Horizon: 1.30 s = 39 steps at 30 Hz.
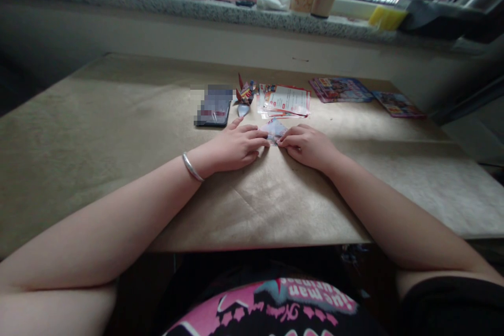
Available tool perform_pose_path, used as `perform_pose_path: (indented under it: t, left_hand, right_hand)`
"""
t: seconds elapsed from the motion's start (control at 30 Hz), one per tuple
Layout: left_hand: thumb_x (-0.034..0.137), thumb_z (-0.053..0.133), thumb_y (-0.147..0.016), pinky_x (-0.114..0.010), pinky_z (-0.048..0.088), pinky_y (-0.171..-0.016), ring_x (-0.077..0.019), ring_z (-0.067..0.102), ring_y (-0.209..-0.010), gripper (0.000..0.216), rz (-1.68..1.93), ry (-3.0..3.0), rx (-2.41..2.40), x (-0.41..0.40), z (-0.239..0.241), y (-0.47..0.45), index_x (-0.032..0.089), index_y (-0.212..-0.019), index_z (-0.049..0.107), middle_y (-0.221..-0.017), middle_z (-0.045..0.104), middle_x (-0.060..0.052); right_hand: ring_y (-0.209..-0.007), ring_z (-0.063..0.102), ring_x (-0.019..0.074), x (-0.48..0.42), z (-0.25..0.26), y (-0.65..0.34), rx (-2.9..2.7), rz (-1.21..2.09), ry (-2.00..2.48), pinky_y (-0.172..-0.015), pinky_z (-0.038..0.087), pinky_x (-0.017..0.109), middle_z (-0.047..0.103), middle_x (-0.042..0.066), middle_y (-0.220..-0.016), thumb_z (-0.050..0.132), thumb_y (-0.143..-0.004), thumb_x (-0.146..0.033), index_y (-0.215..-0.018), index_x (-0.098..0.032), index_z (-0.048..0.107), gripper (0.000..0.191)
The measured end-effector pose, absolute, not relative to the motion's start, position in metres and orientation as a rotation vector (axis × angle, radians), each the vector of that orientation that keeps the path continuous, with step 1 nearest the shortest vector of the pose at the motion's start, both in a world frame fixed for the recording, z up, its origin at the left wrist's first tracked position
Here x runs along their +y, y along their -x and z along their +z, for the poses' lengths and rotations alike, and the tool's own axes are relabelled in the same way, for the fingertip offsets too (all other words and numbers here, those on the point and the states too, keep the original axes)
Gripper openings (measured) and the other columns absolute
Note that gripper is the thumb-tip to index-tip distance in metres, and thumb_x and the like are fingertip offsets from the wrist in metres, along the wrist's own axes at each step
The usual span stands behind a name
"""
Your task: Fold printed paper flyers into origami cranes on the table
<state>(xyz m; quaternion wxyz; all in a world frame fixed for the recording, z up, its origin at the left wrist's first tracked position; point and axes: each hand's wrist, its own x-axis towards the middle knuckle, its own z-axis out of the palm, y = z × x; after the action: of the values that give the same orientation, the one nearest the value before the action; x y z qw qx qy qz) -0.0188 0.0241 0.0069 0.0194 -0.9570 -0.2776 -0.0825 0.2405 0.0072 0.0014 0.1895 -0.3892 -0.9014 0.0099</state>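
Fingers of the right hand [310, 146] pinch a pale, folded paper triangle [273, 127], while those of the left hand [238, 147], opposite, rest against it (their grip is impossible to tell); creasing seems underway, the next move calling for even edges.

Shirt [271, 311] txt (upside down) approx. "Name"; cards [289, 100] w/ illegible print.

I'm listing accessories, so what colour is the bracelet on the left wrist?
The bracelet is silver, seen in the head view.
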Motion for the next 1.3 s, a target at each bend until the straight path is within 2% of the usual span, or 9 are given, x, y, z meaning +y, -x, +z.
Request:
perform_pose_path:
  t: [0.13, 0.37, 0.7, 0.97, 1.1, 1.3]
  left_hand:
    - [0.022, 0.046, -0.093, -0.053, 0.019, -0.121, -0.0242, 0.051, -0.131, 0.041, -0.228, 2.965, -0.798, 0.028, 0.014, 0.029, 0.028, -0.13, 0.062, -0.14, 0.061, -0.001]
    - [0.021, 0.045, -0.092, -0.041, 0.035, -0.11, -0.0205, 0.059, -0.119, 0.039, -0.151, 2.942, -0.775, 0.029, 0.03, 0.037, 0.027, -0.122, 0.069, -0.128, 0.069, -0.001]
    - [0.017, 0.048, -0.08, -0.038, 0.04, -0.105, -0.0206, 0.064, -0.108, 0.036, -0.083, 2.884, -0.86, 0.03, 0.04, 0.05, 0.025, -0.099, 0.078, -0.112, 0.075, 0.0]
    - [0.019, 0.048, -0.078, -0.033, 0.044, -0.097, -0.0194, 0.063, -0.096, 0.034, -0.048, 2.856, -0.853, 0.035, 0.04, 0.057, 0.029, -0.089, 0.079, -0.098, 0.076, 0.001]
    - [0.02, 0.048, -0.078, -0.033, 0.042, -0.099, -0.0184, 0.063, -0.091, 0.032, -0.049, 2.861, -0.868, 0.035, 0.043, 0.059, 0.029, -0.082, 0.079, -0.094, 0.076, 0.002]
    - [0.021, 0.045, -0.081, -0.032, 0.042, -0.101, -0.0179, 0.064, -0.094, 0.034, -0.073, 2.896, -0.88, 0.038, 0.041, 0.062, 0.028, -0.081, 0.079, -0.094, 0.077, 0.002]
  right_hand:
    - [-0.094, 0.065, 0.0218, 0.007, 0.001, -0.241, -2.532, 0.015, 1.096, -0.085, 0.052, 0.036, 0.074, 0.007, -0.104, 0.057, -0.088, -0.016, -0.094, -0.022, 0.077, 0.023]
    - [-0.094, 0.064, 0.0216, 0.007, 0.0, -0.241, -2.523, 0.025, 1.09, -0.084, 0.052, 0.036, 0.075, 0.006, -0.102, 0.057, -0.088, -0.016, -0.095, -0.023, 0.078, 0.023]
    - [-0.095, 0.064, 0.0215, 0.007, 0.002, -0.241, -2.525, 0.04, 1.087, -0.085, 0.052, 0.037, 0.075, 0.006, -0.103, 0.056, -0.089, -0.017, -0.096, -0.023, 0.078, 0.024]
    - [-0.098, 0.064, 0.0214, 0.006, 0.0, -0.243, -2.538, 0.059, 1.09, -0.086, 0.051, 0.037, 0.074, 0.006, -0.106, 0.053, -0.091, -0.018, -0.098, -0.024, 0.078, 0.026]
    - [-0.097, 0.064, 0.0215, 0.007, 0.001, -0.242, -2.543, 0.053, 1.079, -0.086, 0.051, 0.037, 0.074, 0.006, -0.106, 0.053, -0.091, -0.019, -0.097, -0.023, 0.078, 0.026]
    - [-0.097, 0.064, 0.0216, 0.007, 0.002, -0.242, -2.549, 0.046, 1.073, -0.087, 0.051, 0.037, 0.074, 0.006, -0.106, 0.054, -0.09, -0.018, -0.097, -0.023, 0.077, 0.025]
